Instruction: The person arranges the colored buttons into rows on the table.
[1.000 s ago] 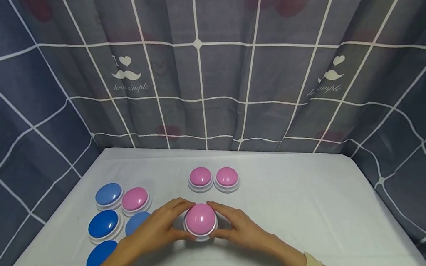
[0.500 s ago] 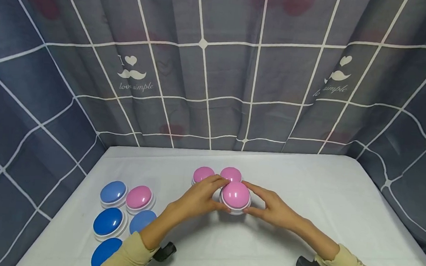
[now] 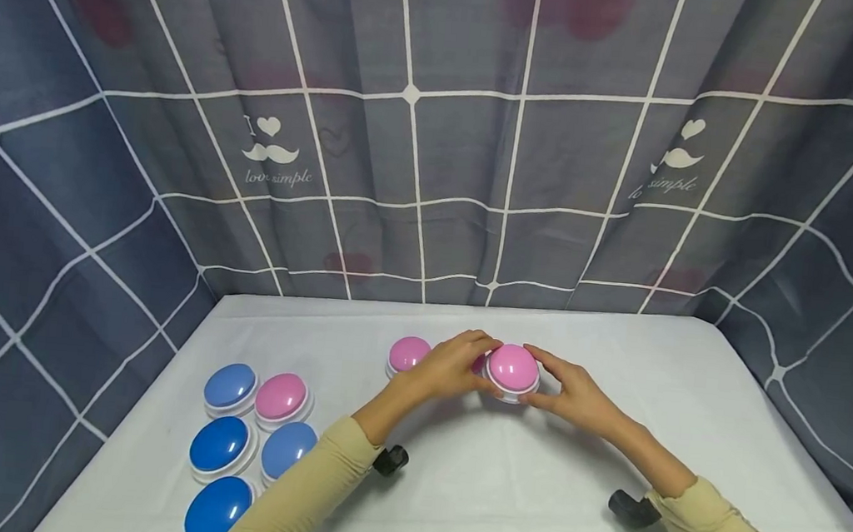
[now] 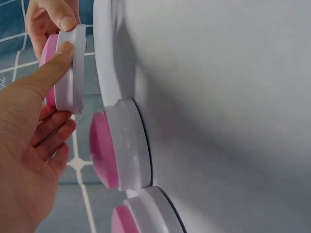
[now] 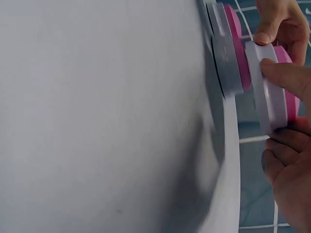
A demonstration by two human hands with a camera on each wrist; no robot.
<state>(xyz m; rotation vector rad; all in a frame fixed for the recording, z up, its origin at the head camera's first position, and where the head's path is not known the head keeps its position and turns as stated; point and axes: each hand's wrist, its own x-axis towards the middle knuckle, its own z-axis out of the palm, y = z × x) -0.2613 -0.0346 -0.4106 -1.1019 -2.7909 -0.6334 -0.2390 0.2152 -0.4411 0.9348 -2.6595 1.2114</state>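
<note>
A pink dome push button on a white base (image 3: 513, 369) is held off the table between both hands. My left hand (image 3: 456, 367) pinches its left side with thumb and fingers, and my right hand (image 3: 574, 394) grips the right side the same way. Both wrist views show the button's white base (image 4: 72, 73) tilted clear of the cloth, thumbs on its rim. Two more pink push buttons stand on the table: one (image 3: 408, 353) left of my left hand, the other (image 4: 129, 145) mostly hidden behind that hand in the head view.
At the left of the white-covered table (image 3: 514, 490) stand a light blue button (image 3: 230, 387), a pink one (image 3: 282, 397), dark blue ones (image 3: 219, 443) and a second light blue one (image 3: 287, 449), partly behind the left sleeve. A grey checked curtain (image 3: 458, 152) surrounds the table's back and sides.
Both hands have carried the pink push button right and toward the back of the table, past the front of the two standing pink buttons. The cluster at the left stays put.
</note>
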